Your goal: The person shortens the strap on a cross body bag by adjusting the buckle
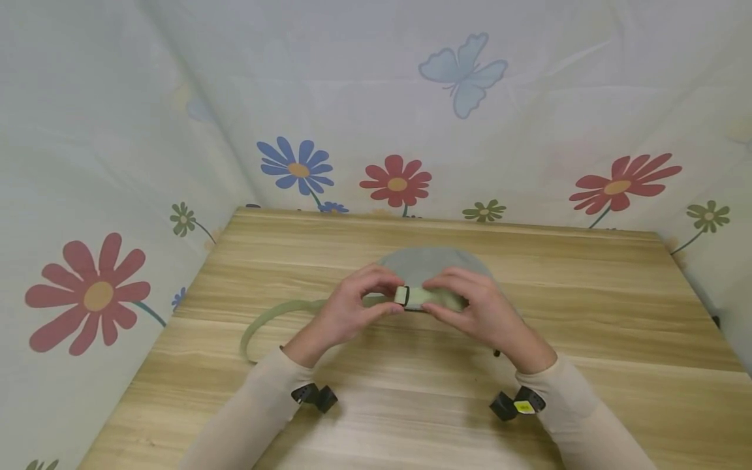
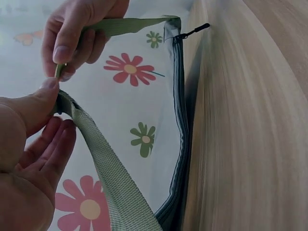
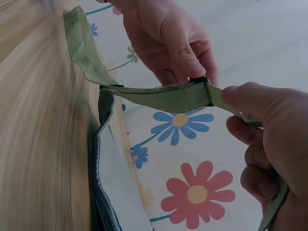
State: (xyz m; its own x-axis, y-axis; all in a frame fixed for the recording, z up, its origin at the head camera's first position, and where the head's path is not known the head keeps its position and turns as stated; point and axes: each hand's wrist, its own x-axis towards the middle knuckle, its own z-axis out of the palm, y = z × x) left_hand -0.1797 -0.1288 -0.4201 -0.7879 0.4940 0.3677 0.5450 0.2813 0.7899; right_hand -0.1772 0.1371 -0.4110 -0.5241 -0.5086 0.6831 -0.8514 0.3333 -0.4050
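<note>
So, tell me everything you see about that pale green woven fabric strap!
The strap looks like flat, ribbed webbing, threaded through a small black buckle. The left hand pinches it at the buckle; the right hand grips it just beyond. It joins a grey, zipped fabric bag and loops leftward over the wooden table.

Wood-grain tbl (image 1: 611,313), lt brown w/ darker streaks. Grey zip bag (image 1: 437,264) rests on it nr mid of back edge, not touching that edge. Bag's green strap (image 1: 290,307) loops twd L edge; can't tell if loop touches tbl.
</note>
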